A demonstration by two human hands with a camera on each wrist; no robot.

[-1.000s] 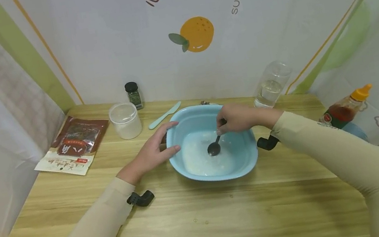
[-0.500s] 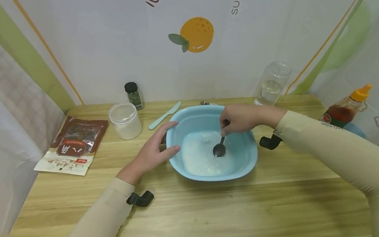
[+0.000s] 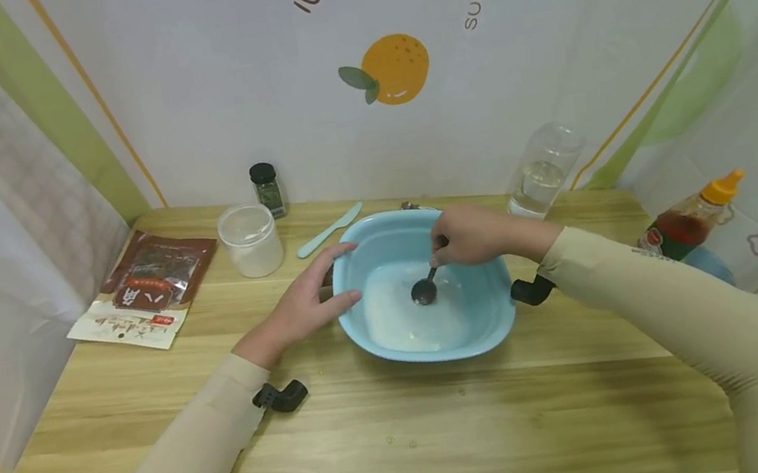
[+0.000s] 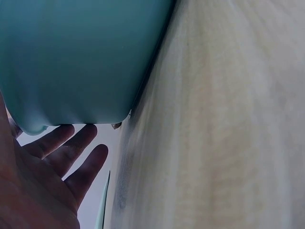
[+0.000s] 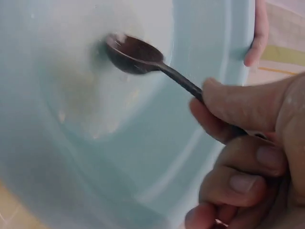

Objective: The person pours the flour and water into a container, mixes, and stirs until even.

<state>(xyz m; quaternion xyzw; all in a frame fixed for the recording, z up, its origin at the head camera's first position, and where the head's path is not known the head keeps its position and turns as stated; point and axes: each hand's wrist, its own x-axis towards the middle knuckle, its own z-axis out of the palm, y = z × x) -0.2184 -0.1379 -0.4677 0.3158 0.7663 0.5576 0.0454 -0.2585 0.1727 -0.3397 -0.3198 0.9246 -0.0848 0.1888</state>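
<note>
A light blue basin (image 3: 384, 350) stands on the table, with a whitish liquid (image 3: 402, 325) in its bottom. At its left side my left hand (image 3: 296, 310) holds the rim, thumb over the edge. In the left wrist view, other fingers (image 4: 71, 150) lie against the basin's outer wall (image 4: 81, 62). Over the basin my right hand (image 3: 470, 235) pinches the handle of a small dark spoon (image 3: 423, 292). The right wrist view shows the spoon's bowl (image 5: 133, 55) tilted at the liquid, its handle between thumb and curled fingers.
Behind the left hand are a brown-and-white packet (image 3: 152, 289), a clear jar of white powder (image 3: 253, 246), a dark-capped spice jar (image 3: 268, 192) and a pale green knife (image 3: 330, 231). A glass with clear liquid (image 3: 536, 179) and an orange-capped sauce bottle (image 3: 685, 225) stand on the right.
My right hand has moved the spoon a little right, then back left, within the basin. My left hand has stayed at the rim.
</note>
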